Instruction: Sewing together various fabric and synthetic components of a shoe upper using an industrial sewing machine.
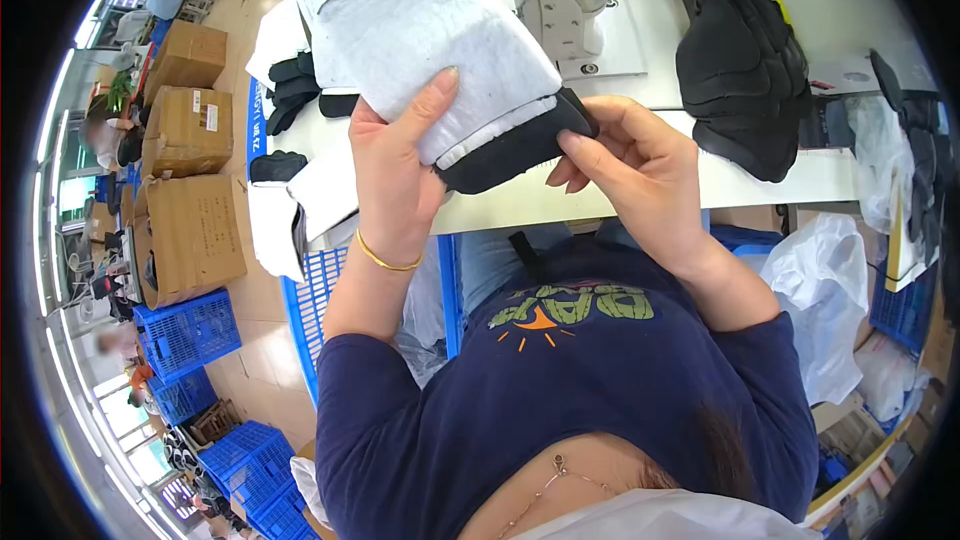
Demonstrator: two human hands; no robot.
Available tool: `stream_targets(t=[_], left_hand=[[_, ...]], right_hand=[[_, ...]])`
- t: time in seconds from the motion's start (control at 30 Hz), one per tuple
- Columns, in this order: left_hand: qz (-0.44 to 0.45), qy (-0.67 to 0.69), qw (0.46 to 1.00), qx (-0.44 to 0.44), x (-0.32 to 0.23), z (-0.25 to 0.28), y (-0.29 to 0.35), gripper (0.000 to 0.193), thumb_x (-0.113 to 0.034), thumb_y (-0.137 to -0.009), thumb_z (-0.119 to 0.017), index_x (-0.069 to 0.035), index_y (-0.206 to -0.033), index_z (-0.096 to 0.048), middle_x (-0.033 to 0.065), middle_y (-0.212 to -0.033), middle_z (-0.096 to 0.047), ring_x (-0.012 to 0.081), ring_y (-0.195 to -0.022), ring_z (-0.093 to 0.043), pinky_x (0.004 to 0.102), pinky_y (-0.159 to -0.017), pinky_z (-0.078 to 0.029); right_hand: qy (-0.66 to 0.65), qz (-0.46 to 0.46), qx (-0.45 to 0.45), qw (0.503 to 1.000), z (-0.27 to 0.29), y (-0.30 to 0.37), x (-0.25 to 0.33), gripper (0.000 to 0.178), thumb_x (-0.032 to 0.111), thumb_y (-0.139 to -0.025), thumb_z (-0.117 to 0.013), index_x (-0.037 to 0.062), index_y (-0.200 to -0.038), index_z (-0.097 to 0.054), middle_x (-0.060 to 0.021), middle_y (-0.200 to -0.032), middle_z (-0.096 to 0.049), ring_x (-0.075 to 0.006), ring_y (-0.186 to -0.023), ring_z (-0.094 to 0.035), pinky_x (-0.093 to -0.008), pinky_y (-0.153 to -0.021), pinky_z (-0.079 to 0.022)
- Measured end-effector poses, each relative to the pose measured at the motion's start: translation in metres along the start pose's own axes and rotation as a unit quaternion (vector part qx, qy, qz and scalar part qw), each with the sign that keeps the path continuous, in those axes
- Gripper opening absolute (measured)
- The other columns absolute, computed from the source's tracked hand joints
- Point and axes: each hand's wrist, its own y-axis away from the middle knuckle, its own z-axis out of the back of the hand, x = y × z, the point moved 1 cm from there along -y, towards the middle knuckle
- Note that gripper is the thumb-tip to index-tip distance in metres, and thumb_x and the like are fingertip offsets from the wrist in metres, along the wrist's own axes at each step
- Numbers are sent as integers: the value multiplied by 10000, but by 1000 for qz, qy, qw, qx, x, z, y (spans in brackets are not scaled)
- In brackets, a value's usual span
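My left hand (405, 145) grips a stack of white padding sheets (440, 40) with its thumb on top, held tilted above the front of the sewing table (640, 178). A black fabric piece (505, 152) lies under the lower edge of the padding. At its right corner, my right hand (635, 160) pinches the black fabric between thumb and fingers. Behind my hands stands a white sewing machine (565, 5). How many layers lie under the padding cannot be seen.
A tall pile of black cut pieces (740, 65) lies on the table's right. Smaller black pieces (292, 90) and white sheets (325, 185) are at the left. Blue crates (190, 335) and cardboard boxes (195, 235) stand on the floor; a clear plastic bag (820, 300) hangs at right.
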Motion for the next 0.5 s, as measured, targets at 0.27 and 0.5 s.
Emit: stream_targets(t=[0.27,0.5], left_hand=[[40,-11,999,-10,-9,-11,-13,379,84,-835,-713,44,-1190,-588,180,-1128,-685,268,-998,-700,409,-874,-603],[58,-15,998,18,-13,-15,-32,388,97,-819,-711,46,-1184,-592,174,-1113,-687,269,-999,-698,414,-889,-600]], right_hand=[[65,-54,27,996,11,-4,10,206,98,-1020,-553,-78,-1075,-647,-117,-886,-735,-104,-646,-678,-212,-561,-531],[141,11,12,990,10,-19,13,206,107,-1020,-556,-72,-1034,-657,-104,-842,-737,-95,-608,-667,-204,-537,-518]])
